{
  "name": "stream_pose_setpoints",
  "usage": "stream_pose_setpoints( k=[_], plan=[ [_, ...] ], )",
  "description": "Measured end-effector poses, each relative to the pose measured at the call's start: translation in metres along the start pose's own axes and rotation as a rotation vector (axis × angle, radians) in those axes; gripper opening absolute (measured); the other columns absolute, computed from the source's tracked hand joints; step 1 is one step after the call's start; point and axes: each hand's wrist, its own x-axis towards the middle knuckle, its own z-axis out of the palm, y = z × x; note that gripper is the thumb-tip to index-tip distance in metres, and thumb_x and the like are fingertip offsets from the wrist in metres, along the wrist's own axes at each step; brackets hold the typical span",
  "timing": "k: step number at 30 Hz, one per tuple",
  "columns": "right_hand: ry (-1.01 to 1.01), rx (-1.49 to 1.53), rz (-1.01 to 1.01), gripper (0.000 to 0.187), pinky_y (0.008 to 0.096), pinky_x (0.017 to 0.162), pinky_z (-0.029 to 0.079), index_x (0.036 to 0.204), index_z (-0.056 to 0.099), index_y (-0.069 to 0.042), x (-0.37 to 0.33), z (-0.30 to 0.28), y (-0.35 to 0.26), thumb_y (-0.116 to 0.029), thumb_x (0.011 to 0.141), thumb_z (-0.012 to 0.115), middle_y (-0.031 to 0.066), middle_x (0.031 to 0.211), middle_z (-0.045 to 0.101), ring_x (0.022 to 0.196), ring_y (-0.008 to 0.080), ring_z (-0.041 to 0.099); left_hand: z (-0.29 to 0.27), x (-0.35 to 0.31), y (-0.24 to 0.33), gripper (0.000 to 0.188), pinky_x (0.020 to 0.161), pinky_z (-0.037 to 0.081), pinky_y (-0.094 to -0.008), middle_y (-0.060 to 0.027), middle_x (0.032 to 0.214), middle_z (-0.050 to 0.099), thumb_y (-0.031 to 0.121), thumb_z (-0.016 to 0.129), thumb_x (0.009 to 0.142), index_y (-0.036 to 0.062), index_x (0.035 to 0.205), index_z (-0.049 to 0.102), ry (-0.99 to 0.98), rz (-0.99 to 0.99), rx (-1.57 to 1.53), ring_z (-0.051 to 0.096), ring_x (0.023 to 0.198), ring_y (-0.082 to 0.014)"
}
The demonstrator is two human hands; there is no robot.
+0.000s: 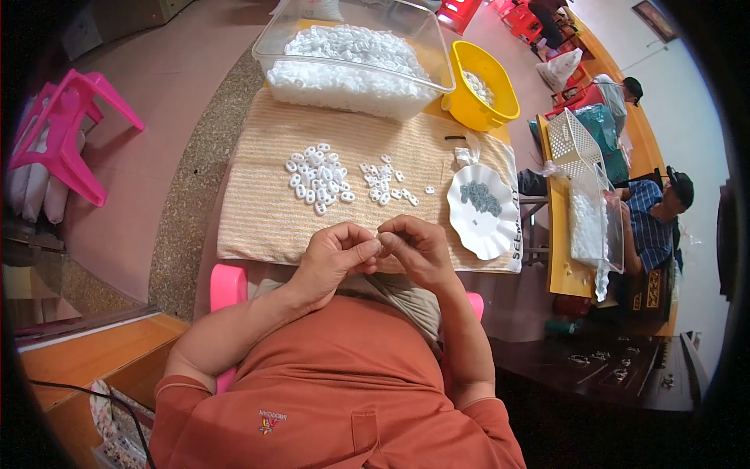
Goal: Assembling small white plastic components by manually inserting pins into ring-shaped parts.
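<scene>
My left hand (337, 256) and my right hand (419, 248) meet at the near edge of the towel-covered table, both closed in a pinch. Their fingertips touch around something small and pale that is mostly hidden. Just beyond my left hand lies a pile of white oval plastic pieces with two holes each (319, 178). A looser group of smaller white pieces (380, 181) is beyond the fingertips, with a single one off to its right. Right of my right hand stands a white scalloped plate (478, 238) holding a heap of small grey-blue parts (480, 198).
A clear tub (351, 102) full of white pieces stands at the table's far side, beside a yellow basin (484, 113) with more pieces. The striped towel (258, 187) covers the tabletop. A pink stool (74, 133) is at left. Another person (656, 215) sits at right by a white-filled tub.
</scene>
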Motion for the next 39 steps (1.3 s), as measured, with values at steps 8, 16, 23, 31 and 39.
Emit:
stream_pose_setpoints(
  k=[8, 16, 23, 31, 39],
  plan=[
    [0.011, 0.153, 0.048, 0.013, 0.0252, 0.067, 0.055, 0.102, 0.063, 0.006, -0.001, 0.001, 0.006, -0.002, 0.093, 0.061, 0.009, 0.086, 0.067, 0.076, 0.0132, 0.066, 0.005, -0.001, 0.002, 0.01, 0.07, 0.053, -0.0227, -0.0045, 0.087, 0.066, 0.01, 0.065, 0.092, 0.0025, 0.097, 0.061, 0.029, 0.048, 0.024, 0.061, 0.076, -0.0091],
    [-0.066, 0.312, 0.112, 0.014, 0.0275, 0.069, 0.057, 0.103, 0.062, 0.008, -0.002, 0.0, 0.004, -0.001, 0.092, 0.061, 0.0108, 0.09, 0.066, 0.078, 0.0161, 0.067, 0.0, 0.0, 0.001, 0.01, 0.072, 0.056, -0.0235, -0.0049, 0.089, 0.066, 0.01, 0.065, 0.092, 0.0037, 0.098, 0.06, -0.004, 0.03, -0.039, 0.064, 0.08, -0.0106],
    [-0.163, 0.424, 0.109, 0.015, 0.0283, 0.076, 0.055, 0.104, 0.063, 0.007, -0.001, -0.007, 0.006, 0.003, 0.09, 0.062, 0.012, 0.099, 0.061, 0.086, 0.0173, 0.065, -0.001, -0.001, 0.003, 0.008, 0.072, 0.058, -0.0255, -0.0044, 0.095, 0.065, 0.007, 0.062, 0.092, 0.0065, 0.099, 0.058, -0.049, -0.068, -0.151, 0.064, 0.083, -0.0119],
    [-0.177, 0.458, 0.081, 0.015, 0.0265, 0.076, 0.052, 0.102, 0.065, 0.006, 0.001, -0.01, 0.012, 0.002, 0.088, 0.064, 0.0102, 0.097, 0.06, 0.086, 0.015, 0.062, 0.0, -0.001, 0.005, 0.008, 0.074, 0.059, -0.0259, -0.0051, 0.094, 0.065, 0.005, 0.063, 0.092, 0.006, 0.099, 0.059, -0.044, -0.082, -0.126, 0.065, 0.082, -0.0128],
    [-0.145, 0.369, 0.043, 0.012, 0.0259, 0.075, 0.048, 0.096, 0.067, 0.004, 0.002, -0.009, 0.014, -0.007, 0.09, 0.065, 0.0086, 0.095, 0.061, 0.086, 0.0132, 0.059, 0.001, -0.001, 0.005, 0.009, 0.074, 0.059, -0.0263, -0.0048, 0.093, 0.065, 0.005, 0.064, 0.091, 0.0048, 0.099, 0.06, -0.034, -0.092, -0.118, 0.065, 0.082, -0.0123]
  ],
)
